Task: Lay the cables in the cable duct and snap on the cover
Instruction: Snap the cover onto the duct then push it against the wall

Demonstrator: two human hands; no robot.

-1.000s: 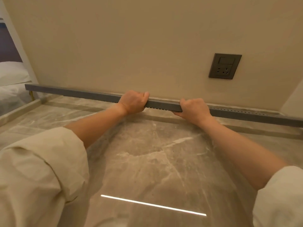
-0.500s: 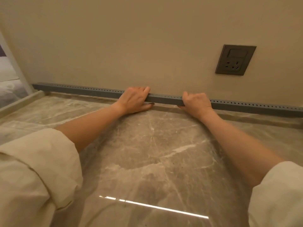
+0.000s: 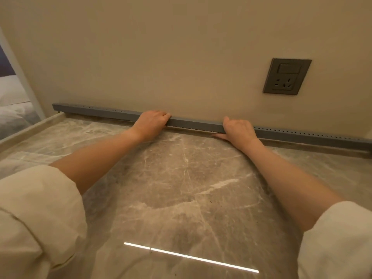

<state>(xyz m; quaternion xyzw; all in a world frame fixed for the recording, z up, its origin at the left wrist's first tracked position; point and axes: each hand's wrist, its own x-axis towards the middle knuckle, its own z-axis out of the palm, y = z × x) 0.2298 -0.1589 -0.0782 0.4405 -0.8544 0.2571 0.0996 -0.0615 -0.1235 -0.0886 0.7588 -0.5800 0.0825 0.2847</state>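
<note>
So both hands, left hand and right hand, gripped the cover mid-frame, now lowered from its earlier raised tilt onto the duct, nearly snapped.

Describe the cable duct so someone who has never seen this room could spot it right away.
Start at the beige wall with the dark socket. Drop to where the wall meets the marble counter: the cable duct is the long grey strip running along that joint. Both hands, left hand and right hand, are on it, and rows of small holes dot its top.
</note>
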